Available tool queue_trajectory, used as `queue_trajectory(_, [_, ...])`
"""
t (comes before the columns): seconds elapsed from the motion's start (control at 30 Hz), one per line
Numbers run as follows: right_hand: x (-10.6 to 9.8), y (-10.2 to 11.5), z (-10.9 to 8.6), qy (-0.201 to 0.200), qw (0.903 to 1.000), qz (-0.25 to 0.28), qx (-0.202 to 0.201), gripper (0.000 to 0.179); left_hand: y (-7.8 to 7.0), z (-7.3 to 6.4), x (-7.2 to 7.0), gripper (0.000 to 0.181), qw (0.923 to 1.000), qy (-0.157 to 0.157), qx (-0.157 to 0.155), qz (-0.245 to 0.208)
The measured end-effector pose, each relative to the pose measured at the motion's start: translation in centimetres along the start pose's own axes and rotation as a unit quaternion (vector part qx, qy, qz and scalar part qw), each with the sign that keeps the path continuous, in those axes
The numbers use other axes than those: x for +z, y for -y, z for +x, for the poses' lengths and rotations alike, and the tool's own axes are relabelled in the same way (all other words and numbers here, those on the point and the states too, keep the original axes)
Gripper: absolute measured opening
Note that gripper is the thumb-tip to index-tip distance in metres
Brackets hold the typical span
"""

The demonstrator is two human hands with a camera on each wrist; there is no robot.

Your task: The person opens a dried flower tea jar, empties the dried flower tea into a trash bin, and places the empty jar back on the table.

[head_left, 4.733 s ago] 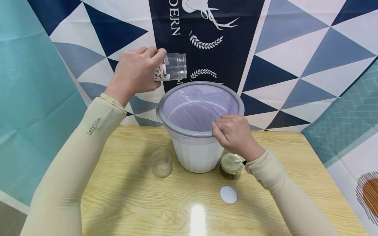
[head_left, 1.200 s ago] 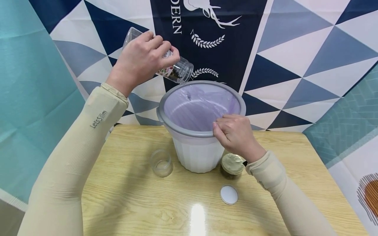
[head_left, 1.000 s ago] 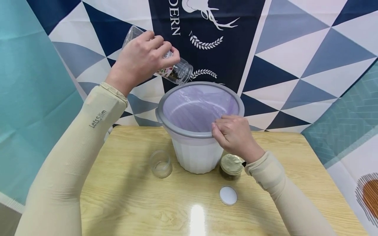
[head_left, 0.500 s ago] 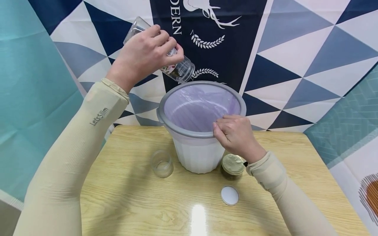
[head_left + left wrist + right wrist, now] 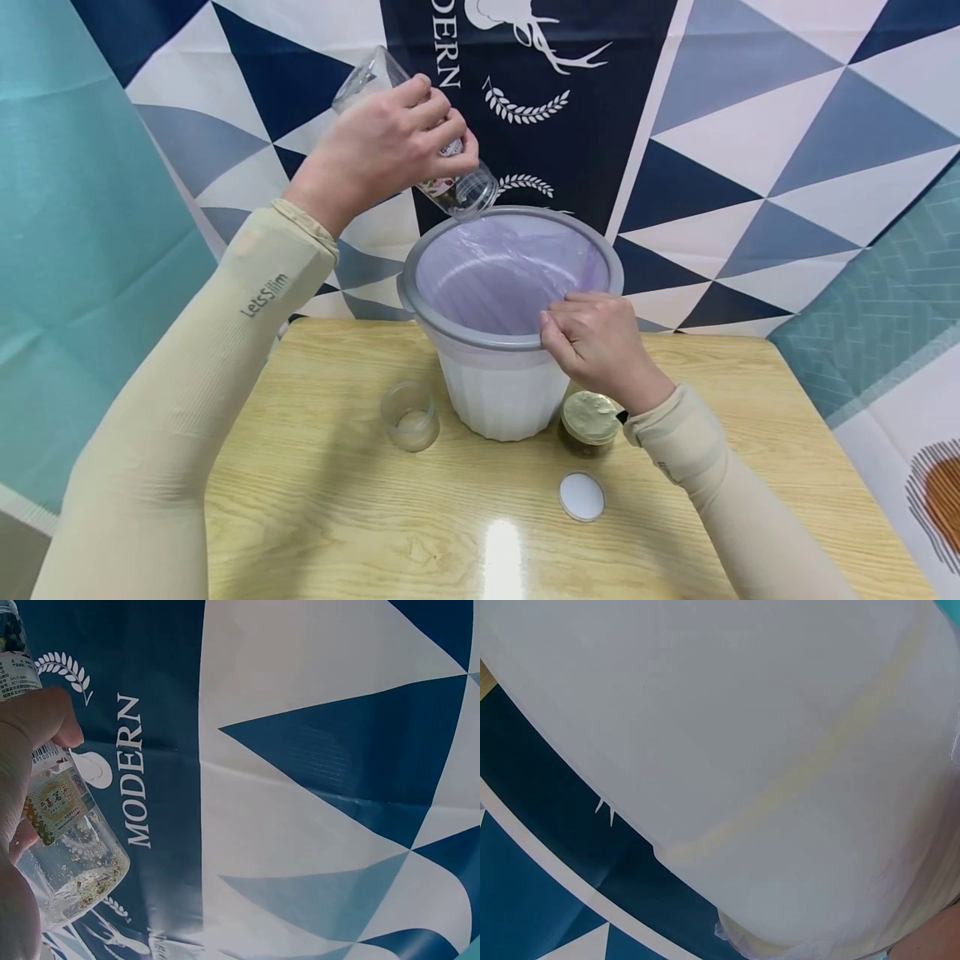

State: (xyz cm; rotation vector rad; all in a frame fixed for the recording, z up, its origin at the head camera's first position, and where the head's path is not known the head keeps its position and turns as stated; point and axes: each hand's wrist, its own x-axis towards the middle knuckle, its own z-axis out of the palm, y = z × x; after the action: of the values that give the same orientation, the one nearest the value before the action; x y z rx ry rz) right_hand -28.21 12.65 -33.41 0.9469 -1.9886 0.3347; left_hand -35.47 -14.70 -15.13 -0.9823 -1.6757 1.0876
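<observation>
My left hand (image 5: 397,142) grips a clear plastic jar (image 5: 474,192) with a floral label. The jar is tilted mouth-down, its mouth right at the back-left rim of the trash can (image 5: 495,387). In the left wrist view, small yellowish bits cling inside the raised base of the jar (image 5: 82,877), and dark contents show near its neck. At the can's front-right, my right hand (image 5: 596,342) grips the grey rim, fingers curled over it. A pale purple bag (image 5: 495,283) lines the can. Its white outer wall (image 5: 705,735) fills most of the right wrist view.
A small clear cup (image 5: 410,417) stands on the wooden table (image 5: 375,533) left of the can. To the can's right is a jar with a gold foil top (image 5: 590,418). A round white lid (image 5: 581,496) lies in front of that jar. Patterned cloth (image 5: 720,183) hangs behind.
The jar has gone from nearly level to steeply mouth-down as my left hand turned and moved right. Dark contents slid toward its mouth. My right hand kept its hold on the rim.
</observation>
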Motion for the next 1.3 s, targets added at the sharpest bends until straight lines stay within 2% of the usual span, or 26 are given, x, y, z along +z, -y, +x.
queue_trajectory(0.3, [-0.16,0.02,-0.08,0.001,1.0,-0.003,0.008,0.047,-0.28,0.78,0.21,0.067,0.9979,-0.009,0.049,0.042])
queue_trajectory(0.47, [-0.14,0.01,0.02,0.004,1.0,0.003,0.006,0.047,-0.24,0.66,0.12,0.07,0.9977,-0.007,0.045,0.051])
queue_trajectory(0.63, [-0.03,0.06,0.12,0.004,1.0,0.007,0.003,0.047,0.02,0.35,0.16,0.065,0.998,-0.021,0.036,0.048])
queue_trajectory(0.9, [0.02,0.11,0.19,0.001,1.0,0.006,0.0,0.047,0.18,0.24,0.09,0.073,0.9972,-0.019,0.048,0.054])
queue_trajectory(1.03, [0.06,0.13,0.24,0.0,1.0,0.007,-0.001,0.047,0.27,0.25,-0.06,0.078,0.9935,-0.03,0.06,0.092])
queue_trajectory(1.17, [0.05,0.1,0.22,-0.002,1.0,0.003,-0.001,0.047,0.44,0.53,-0.33,0.075,0.9857,-0.054,0.058,0.149])
queue_trajectory(1.3, [-0.01,0.05,0.2,-0.004,1.0,0.001,0.0,0.047,0.25,0.93,-0.41,0.076,0.9819,-0.072,0.063,0.164])
